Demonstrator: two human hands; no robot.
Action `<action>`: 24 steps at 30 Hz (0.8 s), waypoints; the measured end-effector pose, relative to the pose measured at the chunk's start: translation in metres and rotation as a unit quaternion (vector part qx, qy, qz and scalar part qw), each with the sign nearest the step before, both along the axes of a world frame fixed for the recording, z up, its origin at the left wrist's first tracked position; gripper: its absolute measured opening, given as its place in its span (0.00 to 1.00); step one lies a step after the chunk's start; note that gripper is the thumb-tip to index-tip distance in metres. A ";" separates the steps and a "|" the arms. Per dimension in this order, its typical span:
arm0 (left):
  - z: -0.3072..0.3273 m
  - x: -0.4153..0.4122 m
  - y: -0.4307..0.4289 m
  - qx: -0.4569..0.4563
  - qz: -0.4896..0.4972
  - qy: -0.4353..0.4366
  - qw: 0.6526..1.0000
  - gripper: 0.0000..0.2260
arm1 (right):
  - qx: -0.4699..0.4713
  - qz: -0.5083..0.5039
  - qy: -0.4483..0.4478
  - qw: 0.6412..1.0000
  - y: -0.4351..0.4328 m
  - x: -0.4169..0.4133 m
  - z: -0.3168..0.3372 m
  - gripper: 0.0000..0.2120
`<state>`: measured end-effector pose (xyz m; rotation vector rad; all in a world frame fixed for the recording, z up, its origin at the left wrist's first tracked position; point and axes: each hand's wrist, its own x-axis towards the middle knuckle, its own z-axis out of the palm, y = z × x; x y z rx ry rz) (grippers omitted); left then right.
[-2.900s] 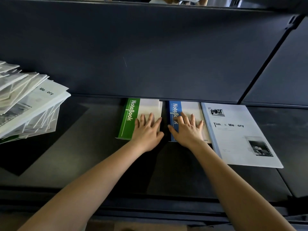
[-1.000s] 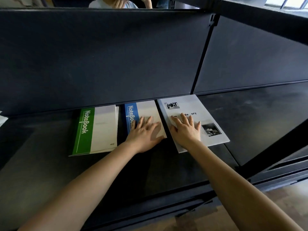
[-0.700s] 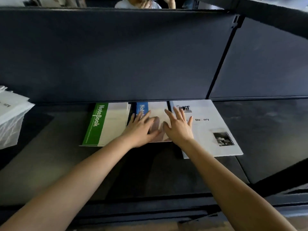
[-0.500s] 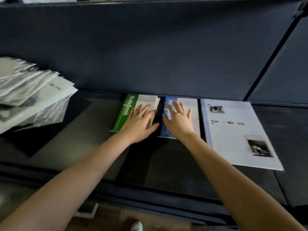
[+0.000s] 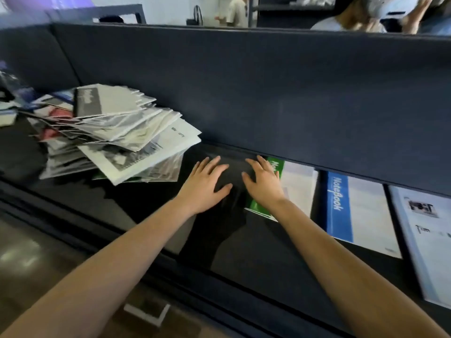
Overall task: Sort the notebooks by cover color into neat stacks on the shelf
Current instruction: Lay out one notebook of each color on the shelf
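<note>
Two bare forearms reach forward from the lower edge of the view, over a glossy brown floor (image 5: 36, 252) and the front lip of a dark shelf (image 5: 244, 259). Left hand (image 5: 205, 185): palm down, fingers straight and spread, holding nothing, over bare shelf; whether it touches the surface cannot be told. Right hand (image 5: 263, 185): palm down beside the left, a small gap between the two thumbs, fingers likewise spread and gripping nothing, lying over the spine side of a green notebook (image 5: 299, 189). This notebook lies flat on the shelf. To its right, in a row and each just beside the next, lie a blue notebook (image 5: 353, 211) and a white booklet (image 5: 429, 240), the last cut off by the frame edge. To the left of the hands, apart from them, a loose pile (image 5: 117, 137) of mostly white and grey notebooks fans out untidily, with red, blue and green covers showing among them. A dark back panel (image 5: 268, 93) closes off the shelf behind all of these. Above the panel's top edge a bright room shows, with people (image 5: 353, 18) partly visible.
</note>
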<state>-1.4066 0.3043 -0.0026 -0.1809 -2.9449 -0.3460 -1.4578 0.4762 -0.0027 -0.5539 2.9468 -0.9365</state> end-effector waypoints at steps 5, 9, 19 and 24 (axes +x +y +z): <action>0.033 0.006 -0.088 0.005 0.002 0.075 0.997 0.24 | -0.043 0.048 0.039 0.997 -0.091 0.001 0.020 0.24; 0.054 0.017 -0.159 -0.010 0.025 0.106 0.994 0.23 | -0.078 0.077 0.086 0.990 -0.167 0.006 0.032 0.24; 0.048 0.025 -0.261 0.003 -0.004 0.161 0.987 0.23 | -0.056 0.103 0.140 0.983 -0.267 0.003 0.052 0.27; 0.052 0.023 -0.275 0.012 -0.008 0.307 0.952 0.17 | -0.058 0.100 0.157 0.981 -0.288 -0.009 0.065 0.26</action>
